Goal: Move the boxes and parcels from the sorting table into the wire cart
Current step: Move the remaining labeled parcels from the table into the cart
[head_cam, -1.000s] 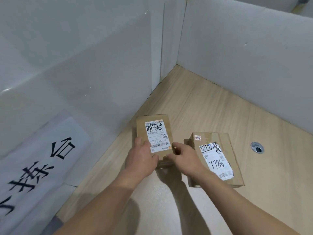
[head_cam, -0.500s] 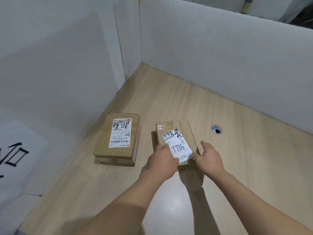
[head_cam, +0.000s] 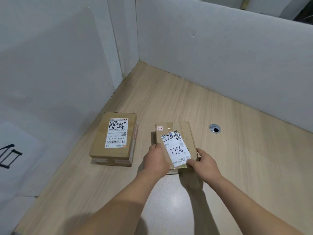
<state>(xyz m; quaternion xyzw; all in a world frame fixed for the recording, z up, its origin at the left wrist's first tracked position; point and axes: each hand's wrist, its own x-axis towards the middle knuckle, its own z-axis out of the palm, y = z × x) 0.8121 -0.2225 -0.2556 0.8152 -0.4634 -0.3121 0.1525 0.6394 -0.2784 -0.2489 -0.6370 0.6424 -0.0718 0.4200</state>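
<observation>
Both forearms extend forward, converging. The left hand grips a box at its near-left edge; the right hand grips its near-right corner, thumb on top

The box between the fingers of both hands is plain tan cardboard, its white label bearing black "7786", a black scribble and a green strip at the near edge; a small white tag with red marks sits at its far corner; the box left of the left fingers is tan too, with a white label, black scrawl and barcode; the table is pale wood grain; the walls are light grey; the grommet beyond the right fingers is silver with a black hole.
</observation>
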